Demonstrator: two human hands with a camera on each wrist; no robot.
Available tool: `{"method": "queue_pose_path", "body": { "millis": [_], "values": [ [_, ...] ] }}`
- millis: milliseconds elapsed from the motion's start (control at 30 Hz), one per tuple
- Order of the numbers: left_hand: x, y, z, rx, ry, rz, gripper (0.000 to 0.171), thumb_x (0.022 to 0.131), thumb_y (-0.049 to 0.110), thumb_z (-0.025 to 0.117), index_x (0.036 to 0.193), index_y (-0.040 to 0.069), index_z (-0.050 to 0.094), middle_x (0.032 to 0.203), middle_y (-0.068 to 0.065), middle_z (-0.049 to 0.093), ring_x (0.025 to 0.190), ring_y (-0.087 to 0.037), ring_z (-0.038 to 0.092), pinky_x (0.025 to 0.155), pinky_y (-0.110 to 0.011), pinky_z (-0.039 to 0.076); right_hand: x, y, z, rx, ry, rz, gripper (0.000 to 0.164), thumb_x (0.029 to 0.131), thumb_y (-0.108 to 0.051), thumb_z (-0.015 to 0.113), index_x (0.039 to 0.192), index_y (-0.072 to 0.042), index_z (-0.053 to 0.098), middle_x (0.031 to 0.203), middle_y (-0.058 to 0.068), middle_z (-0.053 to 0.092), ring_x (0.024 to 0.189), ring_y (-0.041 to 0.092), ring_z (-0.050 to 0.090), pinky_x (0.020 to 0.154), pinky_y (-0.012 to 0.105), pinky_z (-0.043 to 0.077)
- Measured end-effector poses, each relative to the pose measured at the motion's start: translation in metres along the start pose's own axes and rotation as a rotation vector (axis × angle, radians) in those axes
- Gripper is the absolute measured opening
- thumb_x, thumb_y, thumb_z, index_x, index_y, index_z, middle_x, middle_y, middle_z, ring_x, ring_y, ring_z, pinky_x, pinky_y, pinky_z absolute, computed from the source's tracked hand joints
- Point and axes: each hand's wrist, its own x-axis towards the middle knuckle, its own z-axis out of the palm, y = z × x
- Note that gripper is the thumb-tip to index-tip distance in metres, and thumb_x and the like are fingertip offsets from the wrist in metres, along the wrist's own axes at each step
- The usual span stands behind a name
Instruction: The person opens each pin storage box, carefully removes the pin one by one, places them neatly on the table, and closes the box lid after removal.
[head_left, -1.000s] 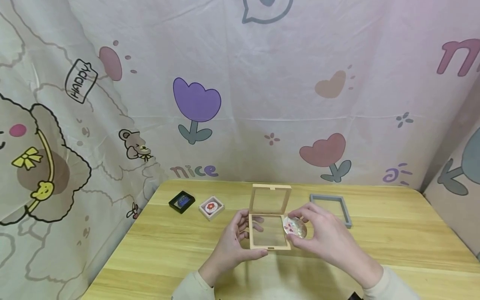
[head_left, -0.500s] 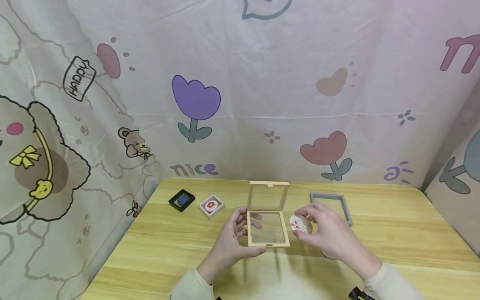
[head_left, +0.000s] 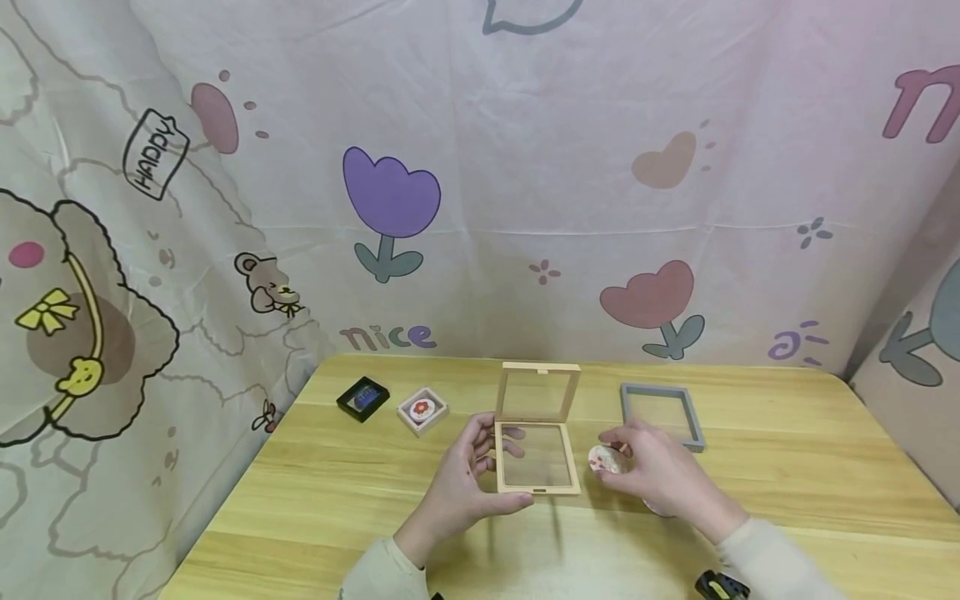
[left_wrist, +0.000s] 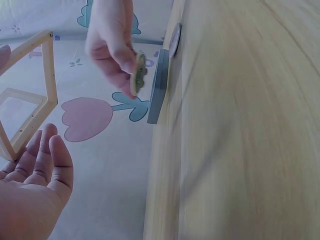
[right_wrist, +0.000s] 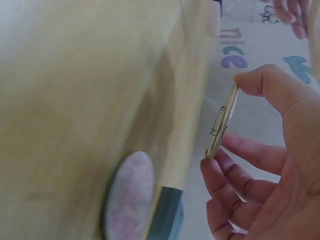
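Note:
My left hand (head_left: 480, 475) holds a hinged beige display frame (head_left: 577, 479) by its left side, thumb along the front edge and fingers behind. The frame stands opened out, its upper half raised, with clear film in both halves. To its right, my right hand (head_left: 663, 471) pinches a round pin badge (head_left: 602, 460) by its edge between thumb and fingertips. In the right wrist view, a safety pin shows on the back of the badge (right_wrist: 225, 120). Another round badge (right_wrist: 131, 197), pinkish, lies on the table, mostly hidden under my right hand in the head view.
A grey square frame (head_left: 696, 429) lies on the wooden table (head_left: 795, 475) behind my right hand. At the back left are a black frame (head_left: 363, 399) with a blue item and a pale pink frame (head_left: 423, 411) with a red flower badge. A printed curtain (head_left: 495, 167) surrounds the table.
My right hand has moved right and lower with the pin badge, away from the beige frame's edge. My left hand and the frame stay nearly in place.

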Motion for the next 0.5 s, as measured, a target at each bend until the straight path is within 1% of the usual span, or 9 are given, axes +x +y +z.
{"method": "queue_pose_path", "body": {
  "millis": [67,133,233,333,500],
  "values": [
    [0.0,0.0,0.0,0.002,-0.001,0.005,0.088,0.076,0.01,0.093,0.15,0.012,0.047,0.142,-0.01,0.065,0.118,-0.02,0.067,0.1,-0.036,0.06,0.002,0.003,0.004,0.019,-0.026,0.017,0.048,0.076,-0.029,0.092,0.118,-0.009,0.079,0.1,-0.003,0.07,0.086,0.009,0.062,0.068,0.023,0.051],
    [0.0,0.001,0.0,0.007,-0.001,0.008,0.088,0.076,0.01,0.094,0.15,0.012,0.047,0.142,-0.01,0.065,0.118,-0.02,0.067,0.1,-0.035,0.06,0.002,0.006,0.008,0.014,-0.036,0.017,0.047,0.074,-0.028,0.092,0.115,-0.009,0.08,0.098,-0.003,0.071,0.083,0.007,0.06,0.065,0.022,0.049],
    [0.0,0.001,0.0,0.017,0.001,0.008,0.09,0.074,0.011,0.095,0.15,0.012,0.047,0.142,-0.009,0.065,0.118,-0.02,0.067,0.1,-0.034,0.06,0.002,0.009,0.013,-0.045,-0.024,-0.018,0.045,0.07,-0.028,0.092,0.11,-0.011,0.081,0.096,-0.003,0.07,0.078,0.007,0.056,0.063,0.024,0.047],
    [0.001,0.001,0.0,0.021,0.001,0.008,0.091,0.073,0.011,0.095,0.15,0.012,0.046,0.142,-0.009,0.065,0.118,-0.02,0.067,0.1,-0.033,0.06,-0.001,0.011,0.016,-0.119,-0.01,-0.045,0.043,0.068,-0.03,0.092,0.106,-0.013,0.082,0.094,-0.004,0.07,0.075,0.007,0.055,0.065,0.028,0.048],
    [0.001,0.0,0.0,0.017,0.0,0.01,0.091,0.074,0.011,0.095,0.15,0.011,0.046,0.142,-0.01,0.065,0.118,-0.02,0.067,0.099,-0.032,0.06,-0.004,0.014,0.021,-0.176,0.002,-0.066,0.04,0.069,-0.032,0.092,0.104,-0.015,0.081,0.092,-0.006,0.069,0.076,0.008,0.057,0.067,0.032,0.05]
  ]
}}
